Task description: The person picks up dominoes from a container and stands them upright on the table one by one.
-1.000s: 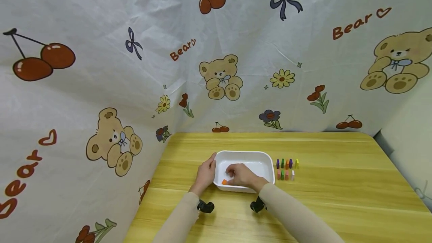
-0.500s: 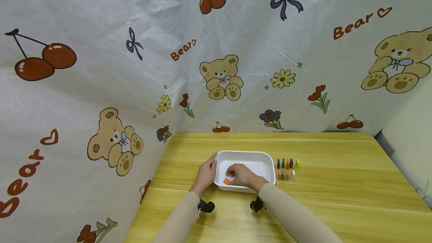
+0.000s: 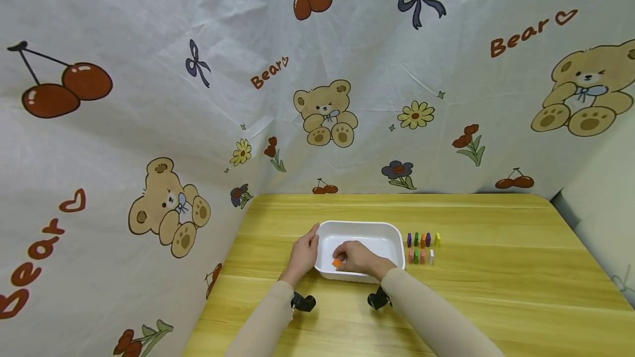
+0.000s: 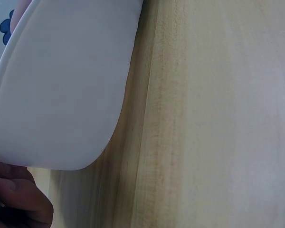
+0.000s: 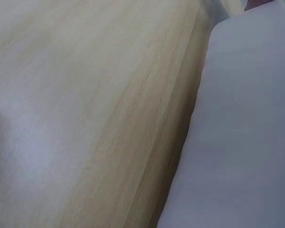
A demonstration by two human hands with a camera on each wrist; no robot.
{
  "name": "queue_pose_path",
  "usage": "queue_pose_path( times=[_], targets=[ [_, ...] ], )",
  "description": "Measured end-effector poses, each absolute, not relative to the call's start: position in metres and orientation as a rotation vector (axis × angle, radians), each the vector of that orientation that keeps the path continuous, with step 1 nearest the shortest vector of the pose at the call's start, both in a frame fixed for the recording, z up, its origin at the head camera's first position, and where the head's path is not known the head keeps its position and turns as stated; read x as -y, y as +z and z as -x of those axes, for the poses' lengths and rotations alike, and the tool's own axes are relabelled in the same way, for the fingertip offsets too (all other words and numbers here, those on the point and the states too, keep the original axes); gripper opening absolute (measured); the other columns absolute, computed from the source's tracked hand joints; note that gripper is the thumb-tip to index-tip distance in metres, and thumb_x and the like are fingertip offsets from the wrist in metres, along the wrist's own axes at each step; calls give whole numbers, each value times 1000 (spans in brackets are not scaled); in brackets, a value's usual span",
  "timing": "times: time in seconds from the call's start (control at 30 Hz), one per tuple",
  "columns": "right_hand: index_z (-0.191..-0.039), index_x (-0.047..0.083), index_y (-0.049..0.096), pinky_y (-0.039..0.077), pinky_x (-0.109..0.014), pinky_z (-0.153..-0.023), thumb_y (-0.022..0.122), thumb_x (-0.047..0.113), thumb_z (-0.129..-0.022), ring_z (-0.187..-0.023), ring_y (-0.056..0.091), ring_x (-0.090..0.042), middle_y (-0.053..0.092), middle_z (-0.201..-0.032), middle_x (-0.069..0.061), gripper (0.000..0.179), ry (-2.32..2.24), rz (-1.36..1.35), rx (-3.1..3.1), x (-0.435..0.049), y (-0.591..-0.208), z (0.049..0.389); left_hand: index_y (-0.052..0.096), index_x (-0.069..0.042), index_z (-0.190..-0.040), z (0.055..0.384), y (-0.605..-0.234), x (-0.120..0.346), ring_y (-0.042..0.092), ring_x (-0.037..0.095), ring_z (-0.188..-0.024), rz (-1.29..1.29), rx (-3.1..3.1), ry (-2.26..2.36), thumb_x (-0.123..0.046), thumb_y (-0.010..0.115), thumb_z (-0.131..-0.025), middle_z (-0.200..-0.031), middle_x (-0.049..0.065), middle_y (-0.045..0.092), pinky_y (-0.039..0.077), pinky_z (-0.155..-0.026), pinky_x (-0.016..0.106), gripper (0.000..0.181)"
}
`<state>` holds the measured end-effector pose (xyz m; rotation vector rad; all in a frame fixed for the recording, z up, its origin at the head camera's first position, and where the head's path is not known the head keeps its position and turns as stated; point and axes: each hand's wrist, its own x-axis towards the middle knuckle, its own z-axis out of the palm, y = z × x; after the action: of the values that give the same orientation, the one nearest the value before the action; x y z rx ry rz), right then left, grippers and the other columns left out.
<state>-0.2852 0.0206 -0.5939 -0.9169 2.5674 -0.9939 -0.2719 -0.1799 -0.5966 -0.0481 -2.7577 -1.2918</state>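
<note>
A white plastic tray [image 3: 364,277] stands on the wooden table. My left hand [image 3: 302,255] grips its left end; curled fingers [image 4: 26,197] show at the tray corner in the left wrist view. Over the inside of the tray, my right hand [image 3: 357,258] holds a small orange block [image 3: 337,263] between thumb and fingertips, low near the tray floor. Part of the block is hidden by the fingers. The right wrist view shows mostly the tray's outer wall [image 5: 242,118], with the right hand out of sight.
Right of the tray, several small coloured blocks stand upright in two rows, among them a yellow block [image 3: 437,239] and a white block [image 3: 431,257]. A bear-print cloth [image 3: 377,70] hangs behind and left of the table [image 3: 496,269]. Each wrist wears a black camera [image 3: 303,303].
The orange block has shifted slightly right and away from the tray's near wall, turning as it came in between the right fingertips. The left hand and tray stay where they were.
</note>
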Motion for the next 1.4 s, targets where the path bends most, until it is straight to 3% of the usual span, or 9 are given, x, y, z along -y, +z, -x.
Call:
queue_pose_path(
  times=[0.23,0.53,0.8,1.4],
  targets=[
    [-103,1,75,49,-28,-75,81,3,-81,-81,57,-13,71,-89,-6,24,-978,924,-2557,-20,-592,286,51,-21,-154,273,-598,181,54,31,-139,34,2766,-1294,-24,48,-111,-151,11,56,48,-111,49,43],
    [-90,7,74,49,-25,-71,83,4,-76,-74,54,-7,68,-80,-1,17,-942,949,-2607,-20,-593,285,52,-16,-153,272,-599,181,54,33,-139,67,2753,-1294,-23,48,-111,-150,13,57,47,-112,50,43],
    [-89,8,73,47,-26,-70,86,11,-80,-73,52,-9,67,-80,-2,16,-932,932,-2602,-17,-594,286,53,-16,-152,272,-599,180,56,33,-137,77,2737,-1303,-22,48,-111,-149,13,58,48,-110,51,43],
    [-90,4,70,47,-28,-70,78,6,-85,-74,52,-11,65,-80,-3,10,-946,983,-2604,-22,-583,282,55,-14,-151,274,-599,180,58,31,-134,94,2715,-1294,-20,50,-110,-146,14,60,51,-108,49,42]
  ],
)
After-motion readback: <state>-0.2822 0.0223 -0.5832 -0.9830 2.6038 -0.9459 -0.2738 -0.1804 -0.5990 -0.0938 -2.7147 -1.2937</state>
